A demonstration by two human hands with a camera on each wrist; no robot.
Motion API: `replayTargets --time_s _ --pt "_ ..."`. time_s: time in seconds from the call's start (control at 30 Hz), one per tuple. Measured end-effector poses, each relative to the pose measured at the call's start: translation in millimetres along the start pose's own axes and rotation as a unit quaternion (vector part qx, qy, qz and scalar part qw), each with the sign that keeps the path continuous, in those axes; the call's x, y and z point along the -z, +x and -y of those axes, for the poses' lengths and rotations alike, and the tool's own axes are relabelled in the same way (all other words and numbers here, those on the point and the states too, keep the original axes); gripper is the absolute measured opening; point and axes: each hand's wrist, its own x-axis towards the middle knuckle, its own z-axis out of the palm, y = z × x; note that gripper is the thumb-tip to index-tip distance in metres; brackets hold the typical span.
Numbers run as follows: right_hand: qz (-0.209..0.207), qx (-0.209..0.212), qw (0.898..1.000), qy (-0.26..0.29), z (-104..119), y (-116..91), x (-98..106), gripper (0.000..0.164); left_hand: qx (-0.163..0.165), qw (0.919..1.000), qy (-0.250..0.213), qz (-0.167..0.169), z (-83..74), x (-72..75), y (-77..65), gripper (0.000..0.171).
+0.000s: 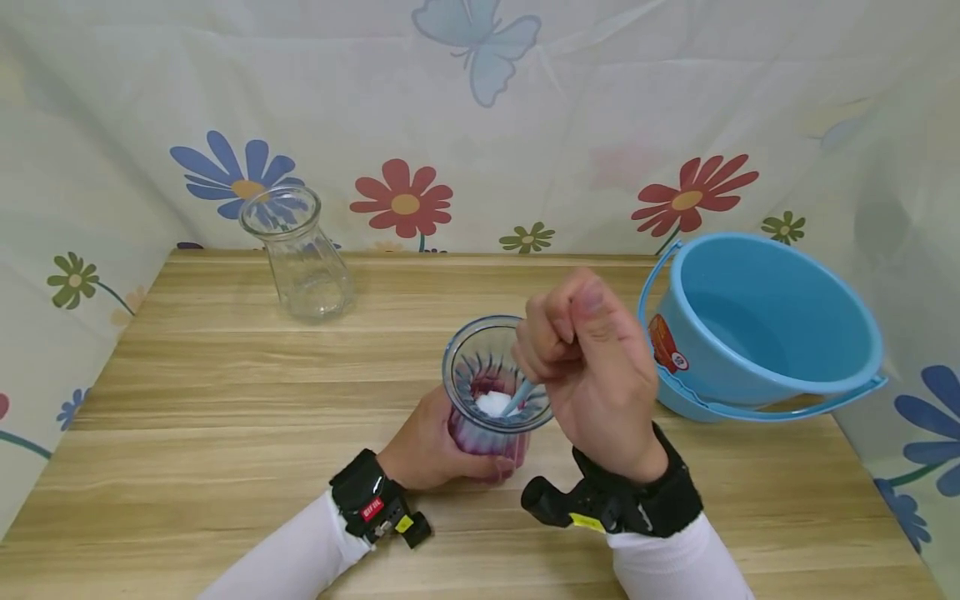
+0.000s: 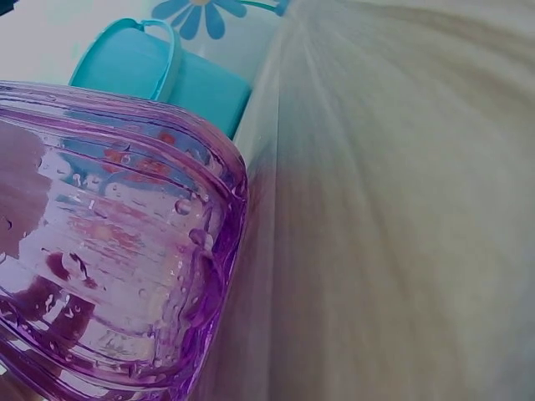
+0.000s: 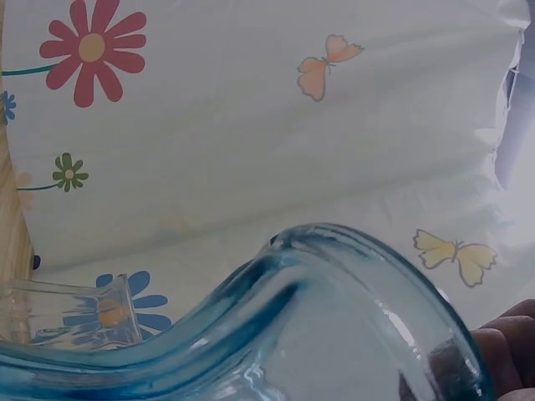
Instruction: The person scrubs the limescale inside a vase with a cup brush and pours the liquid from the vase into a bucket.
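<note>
My left hand [image 1: 423, 446] grips a ribbed glass vase [image 1: 483, 437], blue at its wide rim and purple lower down, tilted over the table. In the left wrist view the purple lower part of the vase [image 2: 125, 259] has droplets on its wall. Above the vase's mouth, my right hand [image 1: 592, 358] is curled round a thin light-blue handle [image 1: 519, 397]. That handle slants down to a white, sponge-like head [image 1: 493, 404] inside the vase. The right wrist view shows the wavy blue rim [image 3: 359, 276] close up, with right-hand fingers [image 3: 506, 342] beside it.
A clear glass vase [image 1: 311, 267] stands at the back left of the wooden table [image 1: 187, 400]. To the right is a light-blue bucket [image 1: 765, 312] with its handle hanging at the front. Flower-printed cloth [image 1: 585, 100] hangs behind and at both sides.
</note>
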Motion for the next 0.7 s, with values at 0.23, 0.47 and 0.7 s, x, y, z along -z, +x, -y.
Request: replayTargets --time_s 0.23,0.47,0.7 --pt "0.019 -0.013 1.000 -0.015 -1 0 1 0.034 -0.002 0.9998 0.017 -0.009 20.6 -2.2 -0.9 0.078" --pt "0.035 -0.031 0.998 -0.042 -1 -1 1 0.034 -0.005 0.9997 0.025 -0.004 41.1 -3.3 -1.3 0.082" --pt "0.037 -0.033 0.997 -0.055 0 -2 -1 0.035 -0.007 0.9996 0.025 -0.008 35.4 -3.5 -1.2 0.081"
